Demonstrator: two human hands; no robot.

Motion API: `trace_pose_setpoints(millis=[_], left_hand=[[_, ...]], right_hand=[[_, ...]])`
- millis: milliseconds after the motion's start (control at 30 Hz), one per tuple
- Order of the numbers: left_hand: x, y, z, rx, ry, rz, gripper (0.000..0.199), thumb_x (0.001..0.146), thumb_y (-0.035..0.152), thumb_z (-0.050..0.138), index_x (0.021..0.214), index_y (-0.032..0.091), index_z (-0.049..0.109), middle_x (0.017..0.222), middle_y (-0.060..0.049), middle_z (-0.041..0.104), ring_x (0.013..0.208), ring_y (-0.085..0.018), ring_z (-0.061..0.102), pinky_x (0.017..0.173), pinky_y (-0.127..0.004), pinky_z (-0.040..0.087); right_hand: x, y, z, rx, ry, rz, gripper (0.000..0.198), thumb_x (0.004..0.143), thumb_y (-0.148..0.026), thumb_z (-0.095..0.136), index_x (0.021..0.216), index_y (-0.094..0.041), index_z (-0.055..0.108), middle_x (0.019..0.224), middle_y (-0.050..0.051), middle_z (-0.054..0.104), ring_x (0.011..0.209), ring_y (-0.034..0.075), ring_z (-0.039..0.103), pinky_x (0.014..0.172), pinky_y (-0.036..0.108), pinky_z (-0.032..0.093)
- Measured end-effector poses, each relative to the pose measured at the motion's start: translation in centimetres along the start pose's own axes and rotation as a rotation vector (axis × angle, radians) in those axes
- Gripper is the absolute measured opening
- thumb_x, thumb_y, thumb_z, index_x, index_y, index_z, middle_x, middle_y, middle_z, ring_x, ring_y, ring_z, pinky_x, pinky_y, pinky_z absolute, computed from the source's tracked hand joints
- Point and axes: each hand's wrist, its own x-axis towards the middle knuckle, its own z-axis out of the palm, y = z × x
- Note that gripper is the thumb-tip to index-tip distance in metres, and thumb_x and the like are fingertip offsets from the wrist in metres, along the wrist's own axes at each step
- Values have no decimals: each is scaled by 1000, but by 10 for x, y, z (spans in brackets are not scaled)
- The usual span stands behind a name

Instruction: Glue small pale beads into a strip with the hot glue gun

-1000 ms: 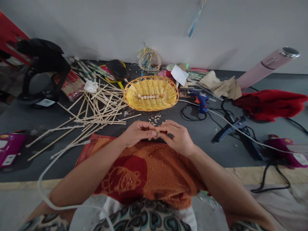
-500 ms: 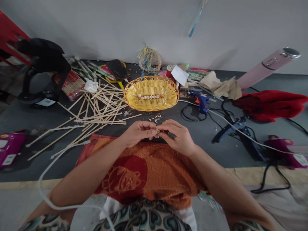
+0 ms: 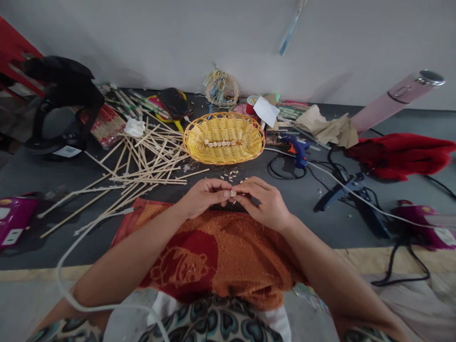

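My left hand (image 3: 203, 198) and my right hand (image 3: 265, 203) meet above the near edge of the table, fingertips pinched together. Between them is a small pale piece (image 3: 233, 193) that looks like short bits of wooden stick joined side by side; the fingers cover part of it. Just beyond the fingers, several short cut stick bits (image 3: 231, 175) lie scattered on the dark tabletop. Behind those stands a yellow woven basket (image 3: 228, 156), and a narrow strip of small pale pieces (image 3: 223, 143) rests inside it.
Long thin wooden sticks (image 3: 149, 156) lie heaped on the left. To the right are a blue glue gun (image 3: 299, 151), dark blue pliers-like tool (image 3: 338, 192), red cloth (image 3: 402, 152) and pink flask (image 3: 397, 102). An orange towel (image 3: 249, 247) covers my lap. A white cable (image 3: 67, 251) crosses the left forearm.
The small pale piece has turned slightly between my fingertips and shows more of its face. Both hands stay in nearly the same place.
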Motion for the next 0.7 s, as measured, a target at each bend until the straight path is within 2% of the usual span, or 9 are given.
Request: trace_pose_setpoints(millis=[133, 400, 700], left_hand=[[0, 0, 1, -13, -3, -10, 22, 75, 31, 75, 85, 12, 69, 77, -4, 69, 61, -8, 56, 62, -21, 43], [-1, 0, -4, 0, -75, -15, 23, 83, 34, 68, 87, 11, 69, 80, -6, 70, 63, -8, 57, 64, -21, 43], [0, 0, -1, 36, -44, -29, 24, 79, 35, 71, 84, 11, 68, 77, -4, 68, 62, -8, 56, 63, -20, 42]], right_hand=[[0, 1, 0, -70, -8, -37, 17, 88, -17, 60, 104, -19, 66, 93, 7, 67, 86, 17, 63, 78, 33, 55], [1, -1, -1, 5, -2, 0, 23, 88, -17, 61, 110, -20, 65, 95, 6, 67, 89, 15, 63, 80, 30, 54], [2, -4, 0, 41, 18, 10, 14, 88, -17, 60, 99, -18, 67, 88, 6, 66, 82, 15, 62, 74, 29, 53]])
